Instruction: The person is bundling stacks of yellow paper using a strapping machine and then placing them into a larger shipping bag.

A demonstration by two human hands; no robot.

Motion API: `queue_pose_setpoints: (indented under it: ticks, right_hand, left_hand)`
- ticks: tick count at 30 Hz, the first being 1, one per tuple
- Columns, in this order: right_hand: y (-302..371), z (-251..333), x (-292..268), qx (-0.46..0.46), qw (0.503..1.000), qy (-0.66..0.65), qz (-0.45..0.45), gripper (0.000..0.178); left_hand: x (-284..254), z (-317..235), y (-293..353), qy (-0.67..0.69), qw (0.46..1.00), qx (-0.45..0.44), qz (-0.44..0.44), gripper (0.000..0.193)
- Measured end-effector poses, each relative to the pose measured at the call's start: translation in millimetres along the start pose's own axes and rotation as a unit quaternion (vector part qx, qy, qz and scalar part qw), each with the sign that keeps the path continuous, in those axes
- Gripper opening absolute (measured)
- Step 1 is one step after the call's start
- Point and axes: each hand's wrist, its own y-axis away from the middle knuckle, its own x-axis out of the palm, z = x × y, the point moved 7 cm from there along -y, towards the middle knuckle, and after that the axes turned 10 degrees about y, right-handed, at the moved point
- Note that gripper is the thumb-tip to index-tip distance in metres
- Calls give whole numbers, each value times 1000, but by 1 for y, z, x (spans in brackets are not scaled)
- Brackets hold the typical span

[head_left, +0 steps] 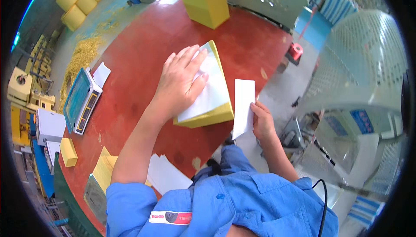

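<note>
A yellow block-shaped stack (208, 118) sits on the red table (143, 55) in front of me, with a white sheet (213, 90) covering most of its top. My left hand (180, 79) lies on that sheet, its palm down and fingers stretched toward the far end. To the right of the stack, my right hand (262, 122) pinches a narrow white paper strip (244, 105) by its right edge. The strip hangs upright near the table's edge, just apart from the stack. Whether the stack is one block or many layers, I cannot tell.
A taller yellow stack (203, 3) stands at the table's far side. A scale (84, 103) with a blue top is on the left, near a small yellow block (68, 152). Loose white sheets (167, 174) lie close to me. A perforated metal machine (359, 64) rises at right.
</note>
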Motion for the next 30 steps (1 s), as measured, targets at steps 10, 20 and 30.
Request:
queue_pose_setpoints:
  ticks: [10, 20, 30]
  right_hand:
    - [90, -106, -16, 63, 991, -112, -25, 27]
    - [97, -101, -6, 57, 990, -130, -1, 31]
    - [122, -89, -28, 39, 970, -238, 44, 35]
  left_hand:
    - [3, -104, 85, 25, 993, 90, 74, 57]
    - [-39, -72, 135, 77, 984, -154, -49, 59]
    - [0, -42, 179, 355, 903, -195, -144, 45]
